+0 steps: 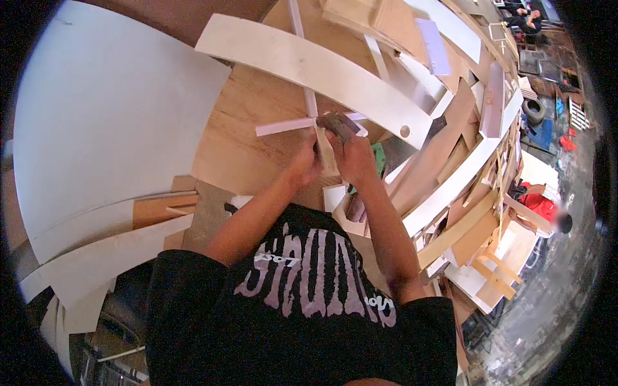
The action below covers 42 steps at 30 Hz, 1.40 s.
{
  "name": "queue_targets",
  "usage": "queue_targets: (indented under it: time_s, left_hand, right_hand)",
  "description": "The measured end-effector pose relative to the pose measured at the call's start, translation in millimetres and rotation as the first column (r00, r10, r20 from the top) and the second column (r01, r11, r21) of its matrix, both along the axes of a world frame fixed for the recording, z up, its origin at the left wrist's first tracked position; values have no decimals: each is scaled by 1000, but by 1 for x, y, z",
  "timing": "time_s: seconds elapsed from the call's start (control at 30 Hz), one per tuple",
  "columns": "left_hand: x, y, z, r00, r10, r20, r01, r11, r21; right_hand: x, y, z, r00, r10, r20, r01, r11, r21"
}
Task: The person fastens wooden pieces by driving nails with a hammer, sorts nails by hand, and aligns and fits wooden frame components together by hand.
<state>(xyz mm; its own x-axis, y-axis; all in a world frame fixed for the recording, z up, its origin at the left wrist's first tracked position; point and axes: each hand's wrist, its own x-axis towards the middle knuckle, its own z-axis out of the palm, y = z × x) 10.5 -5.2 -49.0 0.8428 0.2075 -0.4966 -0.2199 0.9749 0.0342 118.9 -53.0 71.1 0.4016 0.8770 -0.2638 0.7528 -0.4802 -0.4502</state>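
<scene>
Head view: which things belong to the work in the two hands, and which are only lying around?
Likely part of the job:
- left hand
- right hand
- dark, worn piece at the right hand
- narrow pale strip beside the hands

Apparently just lying about:
- large white panel
- tyre
- blue sheet

White panel [116, 116], left; tyre [533, 110], upper right, blue sheet [541, 134] just beside it; person in red [539, 207], right; person in black [532, 26], top right; grey floor [547, 315], lower right.
</scene>
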Motion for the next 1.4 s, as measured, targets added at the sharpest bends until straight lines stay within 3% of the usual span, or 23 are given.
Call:
queue_targets:
  time_s: [0.03,0.13,0.23,0.3,0.37,0.4,0.47,0.57,0.6,0.67,0.7,0.77,0.8,0.83,0.87,0.9,0.97,1.03,1.1,1.13,1.2,1.33,1.4]
  left_hand:
    - [1,3,4,999,29,-30,-30,999,-26]
    - [-5,4,9,992,16,-123,-19,1000,-17]
    - [-24,-1,-16,966,-43,-256,59,997,57]
    - [-41,-20,-46,943,-71,-325,102,992,79]
    - [-65,-27,-58,878,-19,-478,204,919,338]
    - [-77,-20,-49,881,-19,-473,209,912,352]
    - [-103,-3,-17,805,61,-590,321,791,520]
    - [-143,-3,8,676,174,-716,480,634,607]
    - [-155,-9,6,670,171,-723,490,629,603]
    - [-164,-17,-15,629,301,-717,597,404,693]
    - [-169,-22,-16,630,307,-714,598,396,697]
    - [-185,-41,-16,679,352,-645,599,242,763]
    - [-191,-52,-13,681,351,-643,607,221,763]
    - [-193,-61,-11,641,383,-665,688,97,719]
    - [-193,-66,-9,598,425,-680,757,-21,653]
    - [-184,-72,-10,603,433,-670,754,-35,656]
    - [-185,-90,0,611,474,-634,770,-168,615]
    - [-178,-108,-4,608,537,-585,771,-227,595]
    - [-176,-105,-6,605,610,-512,774,-300,558]
    - [-174,-103,-6,604,611,-511,779,-320,539]
    - [-171,-103,-5,602,616,-508,785,-337,520]
    - [-166,-95,-17,555,678,-482,818,-340,463]
    - [-164,-90,-27,567,667,-484,811,-349,470]
  right_hand:
    - [0,3,3,999,9,46,-7,1000,-29]
    - [-12,-16,17,999,-49,17,46,987,157]
    - [-31,-60,8,931,-359,-61,364,919,150]
    - [-47,-89,11,642,-546,-539,714,681,161]
    - [-67,-113,12,555,-582,-594,783,607,137]
    - [-75,-120,10,468,-599,-650,838,533,112]
    - [-84,-133,1,500,-579,-644,831,529,169]
    - [-109,-158,-3,465,-579,-669,851,502,156]
    - [-117,-164,-3,445,-595,-669,860,492,134]
    - [-119,-175,-13,445,-595,-669,860,493,133]
    - [-118,-181,-16,458,-590,-665,852,503,141]
    - [-118,-197,-17,558,-530,-639,771,616,163]
    - [-118,-205,-15,588,-522,-618,749,640,173]
    - [-118,-213,-23,581,-515,-630,759,623,189]
    - [-118,-223,-36,670,-517,-533,704,671,233]
    - [-113,-230,-45,752,-510,-417,637,723,266]
    - [-112,-246,-47,772,-517,-370,619,743,253]
    - [-115,-266,-54,789,-529,-313,603,765,228]
    - [-116,-268,-72,928,-374,2,315,784,536]
    - [-117,-267,-67,927,-376,2,315,780,541]
    - [-119,-265,-44,756,-526,-389,640,718,274]
    - [-115,-269,-39,690,-574,-441,700,684,206]
    - [-110,-274,-60,741,-575,-348,668,686,289]
